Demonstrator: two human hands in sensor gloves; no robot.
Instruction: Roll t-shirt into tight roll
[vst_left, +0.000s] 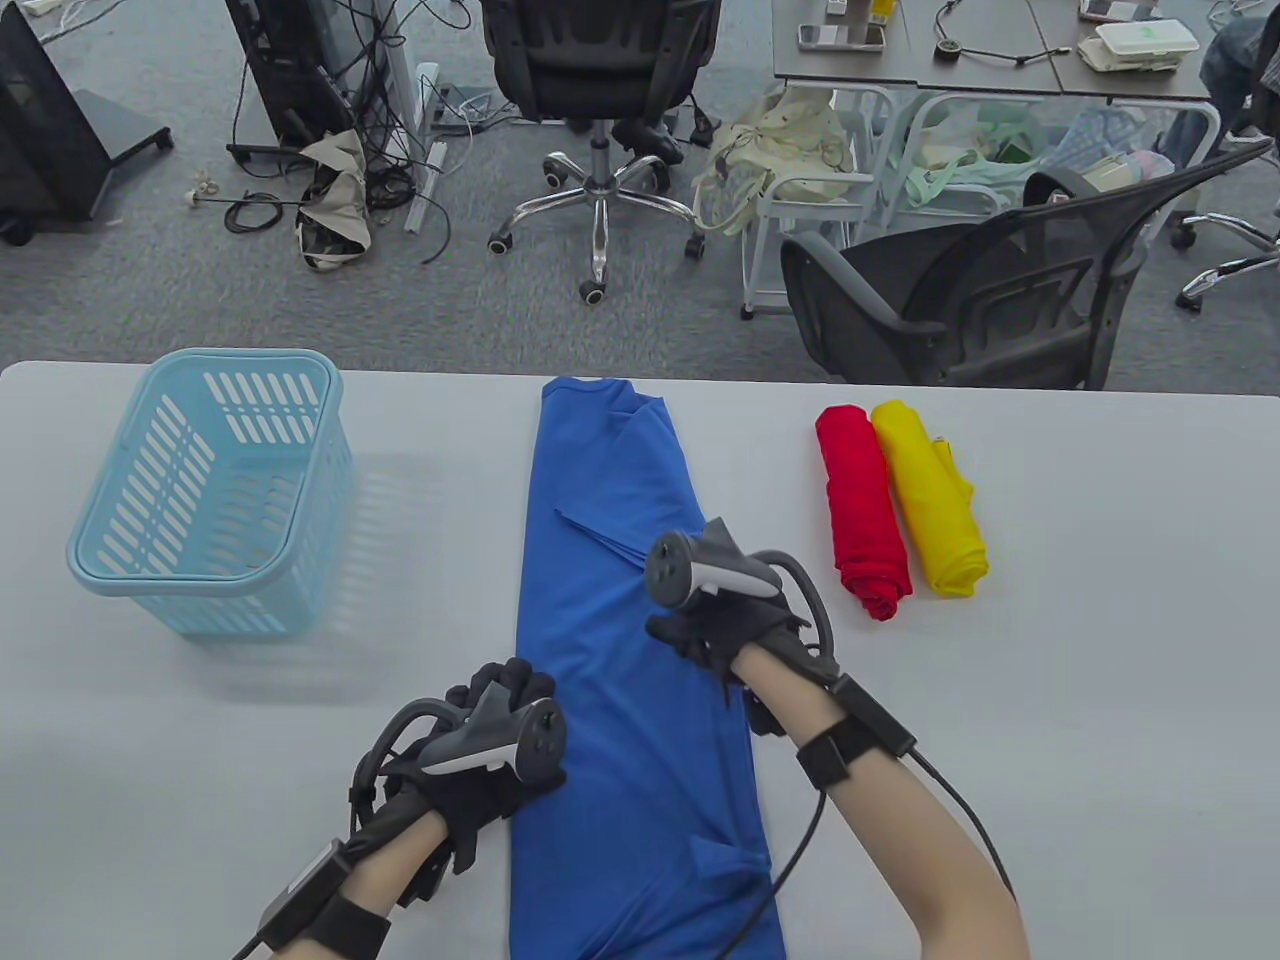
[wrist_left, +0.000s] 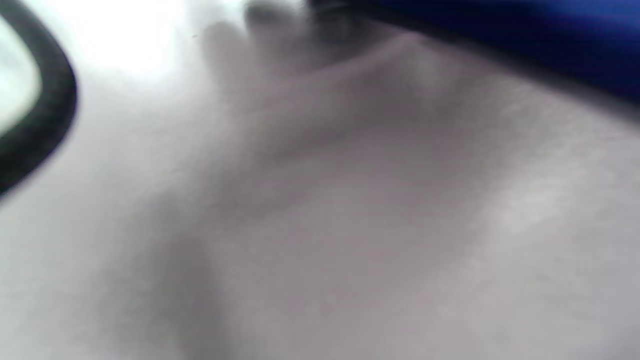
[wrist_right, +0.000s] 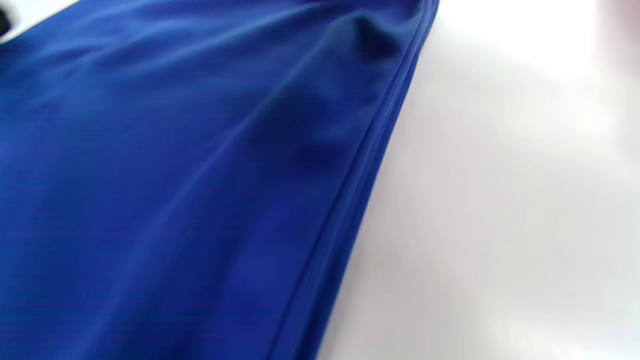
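Observation:
A blue t-shirt (vst_left: 620, 640) lies folded into a long narrow strip down the middle of the grey table (vst_left: 1050, 700), from the far edge to the near edge. My left hand (vst_left: 505, 690) is at the strip's left edge with its knuckles bent; in the blurred left wrist view the blue t-shirt (wrist_left: 525, 35) shows only at the top right. My right hand (vst_left: 690, 635) is on the strip near its right edge, fingers hidden under the tracker. The right wrist view shows the blue t-shirt (wrist_right: 175, 190) and its layered right edge, no fingers.
A light blue plastic basket (vst_left: 215, 500) stands on the table at the left. A red roll (vst_left: 862, 510) and a yellow roll (vst_left: 930, 500) of cloth lie side by side at the right. Office chairs and cables are beyond the far edge.

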